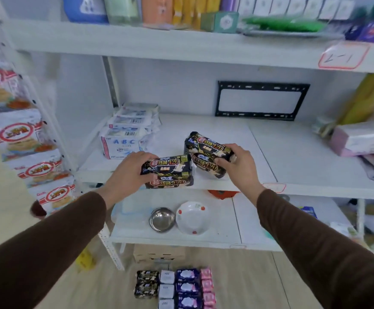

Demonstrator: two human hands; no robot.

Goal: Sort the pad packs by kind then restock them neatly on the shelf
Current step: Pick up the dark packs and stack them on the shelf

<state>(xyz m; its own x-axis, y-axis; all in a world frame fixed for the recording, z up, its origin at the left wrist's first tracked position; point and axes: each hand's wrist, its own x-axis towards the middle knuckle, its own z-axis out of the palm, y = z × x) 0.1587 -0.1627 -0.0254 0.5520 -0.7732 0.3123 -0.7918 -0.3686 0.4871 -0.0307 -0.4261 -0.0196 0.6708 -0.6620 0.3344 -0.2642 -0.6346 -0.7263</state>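
**Two black packs arrive at the middle shelf**

The left hand [129, 169] grips a black plastic pad pack with red and gold print [169, 171], fingers curled over its left end. The right hand [237, 162] grips a second black pad pack of the same kind [208, 152], thumb below and fingers on top. The hands are apart, each closed on its own pack. The left pack lies with its long axis from 9 to 3 o'clock, at the front edge of the white middle shelf board [259, 157]. The right pack is tilted, its long axis from about 10 to 4 o'clock, and its near corner almost meets the left pack.

At 11 o'clock from the hands stands a row of white and blue pad packs [128, 132], so I judge the black packs belong just beside it, and the left hand is nearer to it. On the floor at 6 o'clock, sorted rows of black, white, purple and pink packs [177, 286] are waiting.
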